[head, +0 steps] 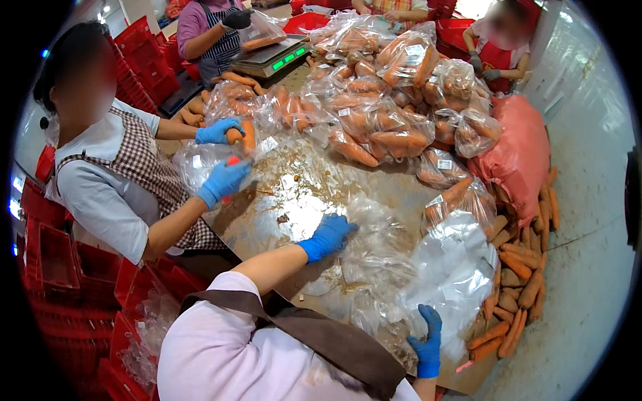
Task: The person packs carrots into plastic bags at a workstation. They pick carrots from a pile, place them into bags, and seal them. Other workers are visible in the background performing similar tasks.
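Observation:
My left hand (328, 237), in a blue glove, lies over the metal table (301, 200) with its fingertips at the edge of a heap of clear plastic bags (376, 240). Whether it grips the film is not plain. Near the table's front edge, my right hand (428, 341), also blue-gloved, has thumb and fingers apart beside the lower bags. Between and beyond the hands lie flat, whitish clear bags (451, 270). A bag holding carrots (459, 200) is just behind them. Loose carrots (516, 295) lie along the right side.
Bagged carrots (381, 120) are piled across the back, beside a large pink sack (521, 150). A co-worker (125, 150) at left handles carrots with blue gloves. Other people stand behind, one near a scale (273, 57). Red crates (55, 255) are stacked at left; a wall curves along the right.

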{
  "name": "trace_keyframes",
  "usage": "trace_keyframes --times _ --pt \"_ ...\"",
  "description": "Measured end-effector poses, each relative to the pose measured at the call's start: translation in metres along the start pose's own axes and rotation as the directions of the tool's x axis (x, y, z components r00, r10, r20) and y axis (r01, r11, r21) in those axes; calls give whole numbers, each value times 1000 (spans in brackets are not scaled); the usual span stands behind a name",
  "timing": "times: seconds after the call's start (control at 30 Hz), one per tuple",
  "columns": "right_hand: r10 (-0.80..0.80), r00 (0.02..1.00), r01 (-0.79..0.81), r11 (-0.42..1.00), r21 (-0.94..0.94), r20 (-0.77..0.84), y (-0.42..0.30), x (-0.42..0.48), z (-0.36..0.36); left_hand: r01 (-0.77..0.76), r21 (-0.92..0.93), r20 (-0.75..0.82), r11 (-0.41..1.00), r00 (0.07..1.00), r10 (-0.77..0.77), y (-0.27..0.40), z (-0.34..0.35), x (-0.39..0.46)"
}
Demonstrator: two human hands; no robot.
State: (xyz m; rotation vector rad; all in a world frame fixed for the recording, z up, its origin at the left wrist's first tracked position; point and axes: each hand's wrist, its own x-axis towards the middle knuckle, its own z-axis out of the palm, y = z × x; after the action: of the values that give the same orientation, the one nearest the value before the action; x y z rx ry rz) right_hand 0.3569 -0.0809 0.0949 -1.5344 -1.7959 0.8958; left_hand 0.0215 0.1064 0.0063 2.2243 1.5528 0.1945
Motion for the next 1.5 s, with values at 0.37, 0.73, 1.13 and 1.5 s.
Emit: trace_keyframes --times 0.37,0.73,1.13,1.5 --pt "-164 960 226 933 -278 229 3 17 103 -263 -104 -133 959 959 249 22 29 -65" --pt "-385 913 408 856 -318 137 4 107 168 -220 -338 -329 915 939 104 32 13 -90" --pt "-281 950 263 955 136 138 -7 111 161 -101 -245 -232 964 972 43 24 14 -83" --pt "-185 899 35 934 357 398 14 109 118 -145 -58 -2 988 989 145 42 12 -78"
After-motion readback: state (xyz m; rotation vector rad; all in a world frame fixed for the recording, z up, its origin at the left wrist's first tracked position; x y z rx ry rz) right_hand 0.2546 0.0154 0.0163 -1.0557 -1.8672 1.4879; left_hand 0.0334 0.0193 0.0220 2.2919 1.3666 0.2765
